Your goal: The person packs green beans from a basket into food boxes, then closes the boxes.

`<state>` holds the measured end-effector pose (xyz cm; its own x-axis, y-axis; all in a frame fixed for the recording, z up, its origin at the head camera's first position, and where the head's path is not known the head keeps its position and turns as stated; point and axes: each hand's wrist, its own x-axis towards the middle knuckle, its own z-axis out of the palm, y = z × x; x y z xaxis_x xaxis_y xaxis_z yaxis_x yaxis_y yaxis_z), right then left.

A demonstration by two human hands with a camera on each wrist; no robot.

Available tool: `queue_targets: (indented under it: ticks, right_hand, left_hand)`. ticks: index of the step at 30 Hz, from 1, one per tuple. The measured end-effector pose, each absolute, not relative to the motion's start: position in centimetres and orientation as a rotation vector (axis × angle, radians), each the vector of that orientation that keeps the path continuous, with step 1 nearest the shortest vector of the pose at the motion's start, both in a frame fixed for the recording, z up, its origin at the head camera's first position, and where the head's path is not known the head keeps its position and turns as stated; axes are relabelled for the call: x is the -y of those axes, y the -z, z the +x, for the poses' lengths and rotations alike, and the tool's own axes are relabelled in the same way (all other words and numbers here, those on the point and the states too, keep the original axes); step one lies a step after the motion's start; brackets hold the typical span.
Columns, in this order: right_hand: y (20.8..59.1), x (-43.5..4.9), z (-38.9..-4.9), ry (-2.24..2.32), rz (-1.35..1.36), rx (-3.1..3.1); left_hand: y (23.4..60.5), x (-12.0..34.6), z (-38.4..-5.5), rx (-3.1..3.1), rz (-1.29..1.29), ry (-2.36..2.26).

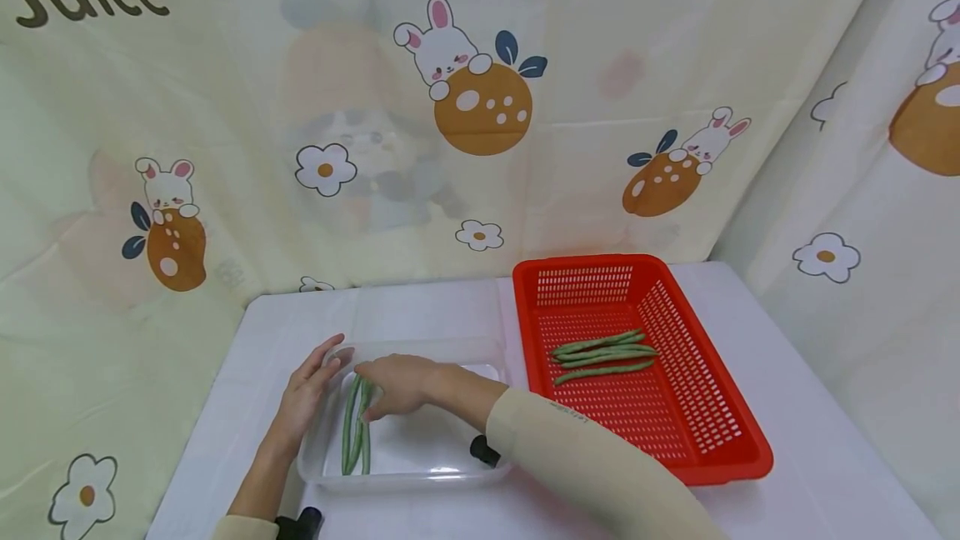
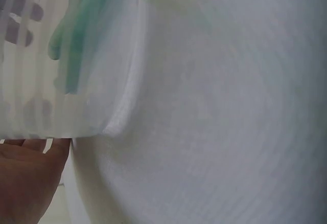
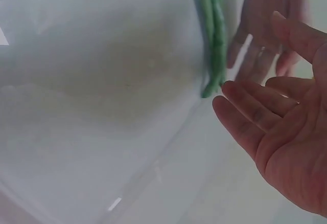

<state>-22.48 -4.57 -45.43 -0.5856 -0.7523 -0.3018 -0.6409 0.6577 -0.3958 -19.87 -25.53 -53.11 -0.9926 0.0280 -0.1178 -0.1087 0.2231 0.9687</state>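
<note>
Several green beans [image 1: 356, 432] lie lengthwise along the left side of a clear plastic container [image 1: 408, 482]. My right hand [image 1: 401, 382] reaches over the container to their far ends. In the right wrist view its fingers are loosely extended, fingertips [image 3: 228, 87] right at the bean ends, with nothing gripped. Outside, at the container's far left corner, my left hand [image 1: 303, 394] rests against the wall with fingers relaxed. The left wrist view shows the container's side wall [image 2: 117, 96] close up, beans blurred behind it, and part of the left hand [image 2: 30, 178] below.
To the right stands a red perforated basket [image 1: 720, 407], with several more green beans [image 1: 603, 354] in it. Both containers stand on a white-covered table [image 1: 817, 457]. A printed curtain [image 1: 570, 190] hangs behind the table's back edge.
</note>
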Motion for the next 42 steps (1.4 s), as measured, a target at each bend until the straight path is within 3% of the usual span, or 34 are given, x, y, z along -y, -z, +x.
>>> queue_targets:
  ticks: [15,42]
  right_hand:
    - [42.5,2.6,-22.7,0.457,-1.083,-2.522]
    - [40.0,-7.3,-26.9,0.777,-0.84,-2.635]
  left_hand:
    - [53.3,25.9,-19.9,-2.382,-0.095,-1.859]
    - [53.2,25.7,-20.0,-2.401,-0.071,-1.878]
